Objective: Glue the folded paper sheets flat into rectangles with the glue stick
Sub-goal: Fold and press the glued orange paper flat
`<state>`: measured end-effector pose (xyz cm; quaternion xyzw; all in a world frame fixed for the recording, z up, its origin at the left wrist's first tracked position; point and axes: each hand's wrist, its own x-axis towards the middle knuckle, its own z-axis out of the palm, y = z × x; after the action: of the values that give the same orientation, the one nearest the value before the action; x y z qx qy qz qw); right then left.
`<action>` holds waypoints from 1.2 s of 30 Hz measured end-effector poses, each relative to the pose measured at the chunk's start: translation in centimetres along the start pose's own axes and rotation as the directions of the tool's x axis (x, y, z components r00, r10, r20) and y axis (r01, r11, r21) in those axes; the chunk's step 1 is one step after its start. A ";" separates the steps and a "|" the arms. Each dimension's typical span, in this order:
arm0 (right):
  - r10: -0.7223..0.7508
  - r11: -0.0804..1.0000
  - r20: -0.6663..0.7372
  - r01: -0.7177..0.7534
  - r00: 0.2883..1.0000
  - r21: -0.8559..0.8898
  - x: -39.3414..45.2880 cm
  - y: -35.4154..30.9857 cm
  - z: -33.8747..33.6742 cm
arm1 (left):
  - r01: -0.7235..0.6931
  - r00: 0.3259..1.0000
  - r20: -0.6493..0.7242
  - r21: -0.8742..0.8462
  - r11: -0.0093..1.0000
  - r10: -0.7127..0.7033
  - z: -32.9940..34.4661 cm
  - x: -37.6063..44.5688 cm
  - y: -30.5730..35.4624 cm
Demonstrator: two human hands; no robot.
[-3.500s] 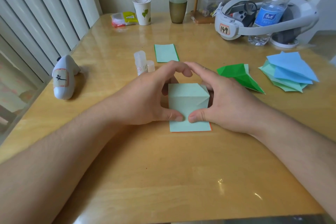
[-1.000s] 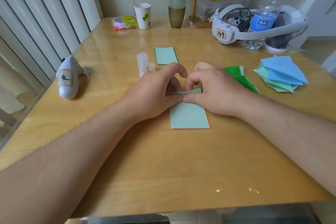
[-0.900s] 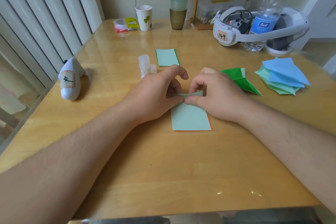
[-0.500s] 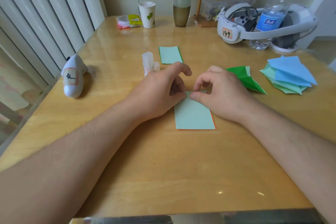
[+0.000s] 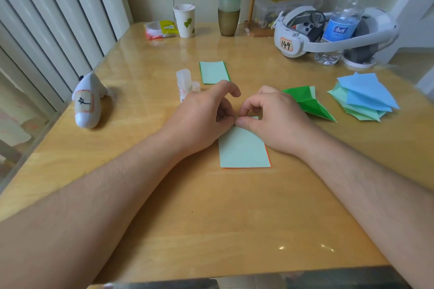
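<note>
A pale green paper rectangle (image 5: 243, 150) with an orange edge lies flat on the table before me. My left hand (image 5: 202, 117) and my right hand (image 5: 277, 119) rest on its far end, thumbs touching and pressing the paper down. That far end is hidden under the fingers. The clear glue stick (image 5: 183, 84) stands with its cap (image 5: 195, 86) beside it, just beyond my left hand. A finished pale green rectangle (image 5: 214, 72) lies farther back. A folded dark green sheet (image 5: 310, 103) sits right of my right hand.
A pile of blue and pale green folded sheets (image 5: 362, 98) lies at the right. A white plush toy (image 5: 88, 101) lies at the left. Along the back stand a paper cup (image 5: 184, 20), a tall tumbler (image 5: 229, 0), a headset (image 5: 328, 35) and a water bottle (image 5: 342, 19).
The raised folded flap has been pressed down flat. My thumbs slid from the near part of the sheet to its far end. The view shifted slightly.
</note>
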<state>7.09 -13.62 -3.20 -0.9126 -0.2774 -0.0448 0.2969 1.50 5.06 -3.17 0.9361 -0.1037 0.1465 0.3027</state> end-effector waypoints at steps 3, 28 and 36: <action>0.014 1.000 -0.011 -0.014 1.000 -0.007 0.1 -0.1 0.0 | 0.013 1.000 -0.011 0.022 1.000 -0.013 0.1 0.1 0.0; 0.051 0.995 -0.021 -0.049 0.998 0.082 0.2 1.2 -1.0 | 0.039 0.999 -0.025 0.027 0.999 -0.038 -0.4 -0.3 -0.2; 0.032 0.999 -0.008 -0.032 0.999 0.039 0.2 1.2 -1.0 | 0.025 1.000 -0.013 0.037 0.999 -0.025 -0.5 -0.4 -0.1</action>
<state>7.94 -14.89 -2.94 -0.9107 -0.2624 -0.0385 0.3166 1.06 5.52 -2.99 0.9418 -0.0875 0.1503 0.2878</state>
